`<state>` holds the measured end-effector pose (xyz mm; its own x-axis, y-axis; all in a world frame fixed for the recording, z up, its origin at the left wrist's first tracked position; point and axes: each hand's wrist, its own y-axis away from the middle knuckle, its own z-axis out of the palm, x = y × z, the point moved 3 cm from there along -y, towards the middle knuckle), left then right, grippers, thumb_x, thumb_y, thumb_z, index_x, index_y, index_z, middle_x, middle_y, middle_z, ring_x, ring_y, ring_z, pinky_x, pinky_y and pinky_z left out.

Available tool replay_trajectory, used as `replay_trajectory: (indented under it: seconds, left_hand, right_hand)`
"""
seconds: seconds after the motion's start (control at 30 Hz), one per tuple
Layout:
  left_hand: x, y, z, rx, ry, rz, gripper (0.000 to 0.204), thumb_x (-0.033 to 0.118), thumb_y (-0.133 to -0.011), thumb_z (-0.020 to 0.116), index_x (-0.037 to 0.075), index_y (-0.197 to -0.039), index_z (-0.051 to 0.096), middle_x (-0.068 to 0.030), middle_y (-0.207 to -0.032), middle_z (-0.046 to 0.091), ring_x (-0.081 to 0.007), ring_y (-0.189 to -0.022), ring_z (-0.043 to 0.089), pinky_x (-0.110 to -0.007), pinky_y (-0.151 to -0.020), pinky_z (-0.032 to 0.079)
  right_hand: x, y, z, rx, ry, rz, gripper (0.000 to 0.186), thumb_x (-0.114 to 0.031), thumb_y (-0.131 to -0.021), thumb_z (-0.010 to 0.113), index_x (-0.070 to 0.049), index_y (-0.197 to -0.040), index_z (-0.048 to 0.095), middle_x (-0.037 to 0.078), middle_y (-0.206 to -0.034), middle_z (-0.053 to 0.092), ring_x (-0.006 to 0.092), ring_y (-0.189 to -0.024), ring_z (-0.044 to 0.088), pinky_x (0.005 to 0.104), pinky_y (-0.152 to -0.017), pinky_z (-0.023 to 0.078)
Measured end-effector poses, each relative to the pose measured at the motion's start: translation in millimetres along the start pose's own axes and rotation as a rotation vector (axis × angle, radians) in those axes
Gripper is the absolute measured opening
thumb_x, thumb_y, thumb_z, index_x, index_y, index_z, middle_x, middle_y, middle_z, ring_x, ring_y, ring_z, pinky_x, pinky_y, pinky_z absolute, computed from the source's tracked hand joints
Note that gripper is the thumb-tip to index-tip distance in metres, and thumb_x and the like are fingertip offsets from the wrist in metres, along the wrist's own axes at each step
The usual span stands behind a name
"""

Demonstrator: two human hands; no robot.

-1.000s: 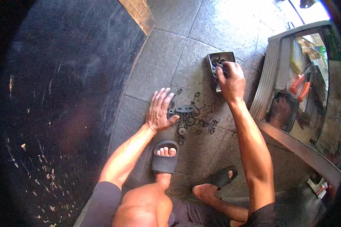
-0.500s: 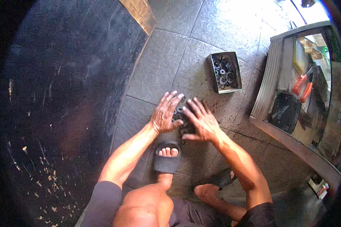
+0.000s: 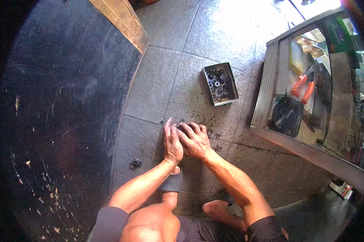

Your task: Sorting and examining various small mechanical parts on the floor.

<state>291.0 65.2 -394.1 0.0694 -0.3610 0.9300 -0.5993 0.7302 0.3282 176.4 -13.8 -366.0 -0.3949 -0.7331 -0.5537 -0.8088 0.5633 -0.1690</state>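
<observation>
My left hand stands on its edge low over the tiled floor, fingers stretched out and slightly blurred at the tips. Against it leans my right hand, its fingers apart and bent down towards the tiles. Whatever lies between the two palms is hidden. Small dark parts are scattered just right of my right hand, and a little cluster of dark ring-like pieces lies left of my left wrist. Beyond the hands stands an open box filled with dark and grey rings and washers.
A dark scuffed board with a wood-coloured edge fills the left side. At right stands a glass-fronted cabinet, with orange-handled pliers visible through the glass. Dark crumbs dot the tiles near the box. My sandalled foot is close below the hands.
Both hands have come together from a spread position. Small parts formerly under them now show at right and in a cluster at left. The view has shifted, so box and cabinet appear further left.
</observation>
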Motion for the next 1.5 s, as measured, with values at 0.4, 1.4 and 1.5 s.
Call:
replay_trajectory:
  seconds: [0.4,1.4,1.5]
  left_hand:
    - [24.5,-17.3,4.0,0.02,0.211,-0.385,0.035,0.031,-0.107,0.054,0.003,-0.127,0.059,-0.006,-0.11,0.063,-0.0158,-0.104,0.058,-0.033,-0.092,0.047]
    - [26.0,-34.2,-21.0,-0.035,-0.528,0.653,0.042,0.036,-0.101,0.054,0.001,-0.122,0.063,-0.0205,-0.122,0.064,-0.0402,-0.114,0.059,-0.05,-0.102,0.044]
    - [31.6,-39.7,-11.5,-0.035,-0.551,0.64,0.039,0.031,-0.102,0.053,-0.001,-0.12,0.063,-0.0213,-0.121,0.065,-0.0399,-0.114,0.059,-0.049,-0.103,0.043]
  right_hand:
    - [-13.2,-11.3,-4.8,-0.13,-0.007,0.185,0.07,-0.022,-0.072,0.081,-0.019,-0.138,0.057,0.015,-0.132,0.058,0.0397,-0.109,0.059,0.0464,-0.08,0.061]
    - [109.4,-77.6,-132.3,0.126,-0.088,0.493,0.053,-0.012,-0.083,0.067,-0.005,-0.135,0.06,0.021,-0.12,0.069,0.0427,-0.107,0.065,0.0511,-0.095,0.051]
    - [128.0,-80.8,-138.0,0.307,0.045,0.473,0.036,-0.016,-0.083,0.07,-0.006,-0.118,0.07,0.021,-0.105,0.068,0.0412,-0.1,0.063,0.0499,-0.091,0.051]
